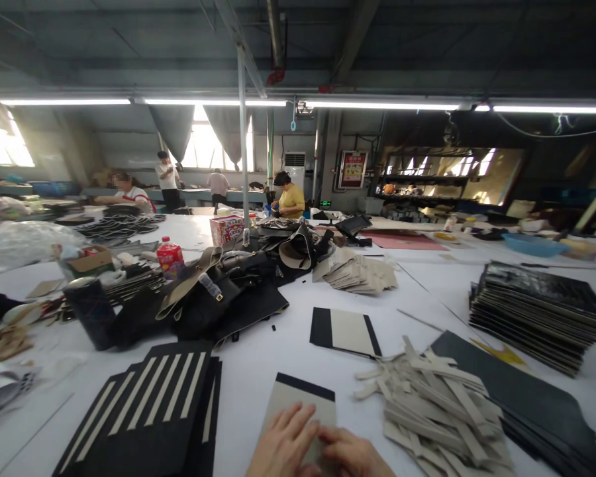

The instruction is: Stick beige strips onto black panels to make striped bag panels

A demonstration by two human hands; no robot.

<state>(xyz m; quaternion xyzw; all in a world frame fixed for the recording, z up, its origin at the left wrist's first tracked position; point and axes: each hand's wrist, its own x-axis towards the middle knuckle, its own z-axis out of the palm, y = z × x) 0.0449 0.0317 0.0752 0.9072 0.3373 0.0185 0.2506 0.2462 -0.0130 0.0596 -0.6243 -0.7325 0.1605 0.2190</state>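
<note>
A grey board panel with a black end strip [305,389] lies on the white table right in front of me. My left hand [285,440] rests on it, fingers stretched out over the grey face. At its right edge is my right hand [350,452], with fingers bent and close together; their tips and anything in them are hidden. Left of my hands lie fanned black panels with pale strips [151,397]. To the right is a loose heap of grey strips [437,404]. Farther back, another black panel with a grey middle [346,330] lies flat.
Black leather pieces [228,291] are heaped behind, beside a dark cylinder [89,311] and a red bottle [169,257]. Grey sheets [355,271] lie mid-table. At right are a black panel stack [541,311] and dark sheets [516,391]. Several people work farther off.
</note>
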